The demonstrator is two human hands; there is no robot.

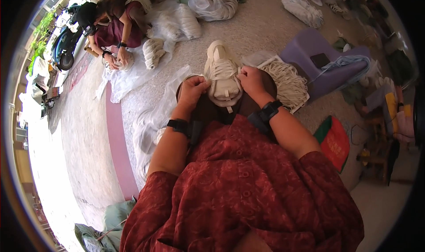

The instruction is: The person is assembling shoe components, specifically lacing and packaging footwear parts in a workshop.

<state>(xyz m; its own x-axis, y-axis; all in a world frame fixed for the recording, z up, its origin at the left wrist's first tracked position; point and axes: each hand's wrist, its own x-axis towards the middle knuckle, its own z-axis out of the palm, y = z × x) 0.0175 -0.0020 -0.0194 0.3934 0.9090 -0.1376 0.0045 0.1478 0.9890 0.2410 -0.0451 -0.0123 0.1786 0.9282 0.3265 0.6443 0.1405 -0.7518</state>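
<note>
A cream sneaker (224, 70) rests on my lap between my knees, its toe pointing away from me and its tongue toward me. Cream lacing (223, 69) crosses its upper in several rows. My left hand (194, 92) is closed in a pinch at the left side of the shoe's opening, on what looks like a lace end. On the opposite side my right hand (254, 82) pinches the other lace end, close to the top eyelets. The fingertips partly hide both ends.
Beside my right knee lies a heap of cream laces (285, 83). Behind it stands a purple plastic stool (305, 53) with light-blue laces (347, 63) over it. Wrapped shoes (190, 24) lie ahead. At the left a co-worker (119, 24) bends over a shoe. A red-green cloth (333, 142) lies right.
</note>
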